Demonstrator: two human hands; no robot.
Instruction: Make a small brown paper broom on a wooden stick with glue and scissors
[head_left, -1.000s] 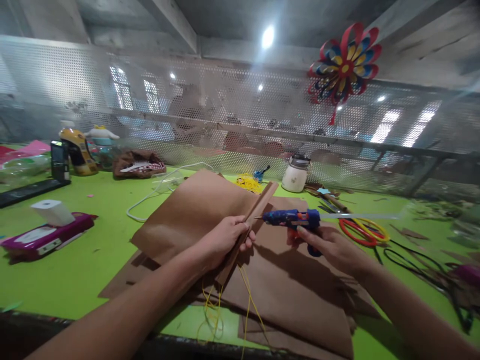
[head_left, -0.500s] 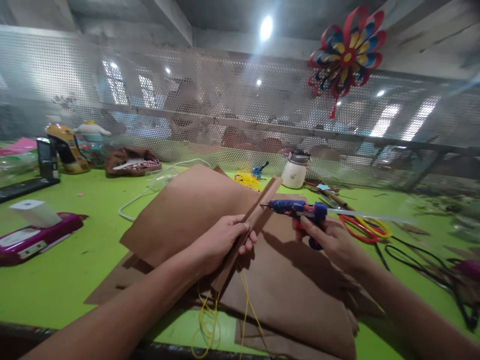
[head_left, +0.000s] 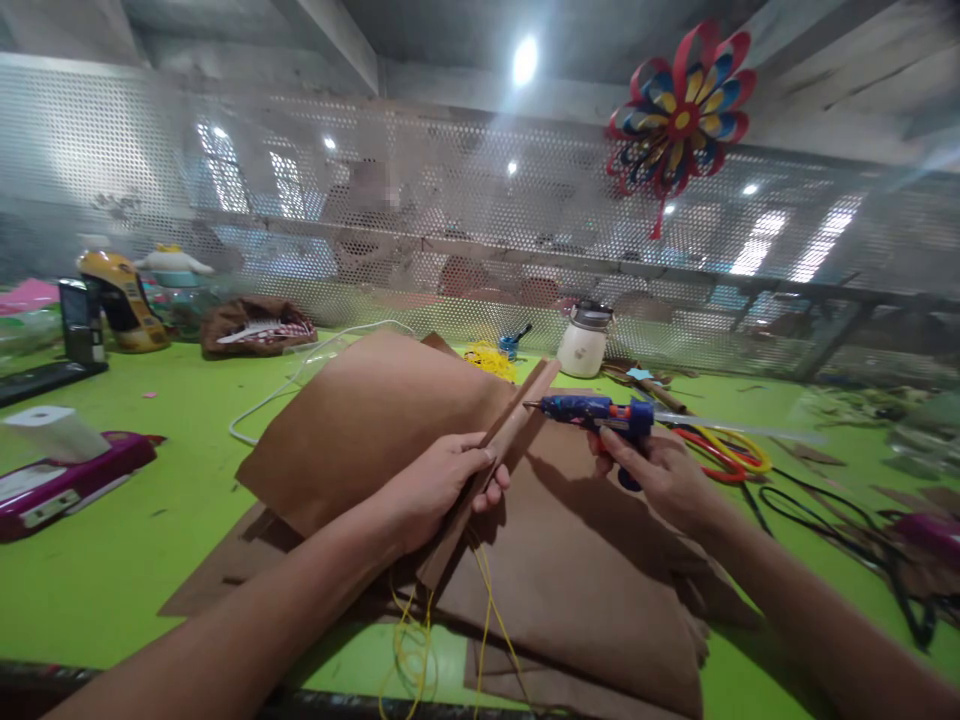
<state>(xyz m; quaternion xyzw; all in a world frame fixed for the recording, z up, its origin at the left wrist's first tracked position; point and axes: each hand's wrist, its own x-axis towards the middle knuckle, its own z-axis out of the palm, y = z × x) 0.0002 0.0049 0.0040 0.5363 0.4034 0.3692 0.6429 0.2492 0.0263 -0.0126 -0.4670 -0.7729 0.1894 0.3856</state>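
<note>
My left hand is closed around a folded brown paper strip, held slanted above the table. A blue glue gun is gripped in my right hand, its nozzle tip at the strip's upper part; whether it touches I cannot tell. From the gun's rear sticks a long clear glue stick. Large brown paper sheets lie under both hands, one sheet curving up at the left. Yellow string hangs in loops below my left hand.
On the green table stand a purple power strip, a phone, a yellow bottle and a white jar. Coiled cables lie at the right. Behind rises a perforated metal screen, with a paper flower hanging before it.
The whole view has shifted slightly, so things appear a little further left. Both hands keep their grips, and the glue gun's tip remains near the same part of the strip.
</note>
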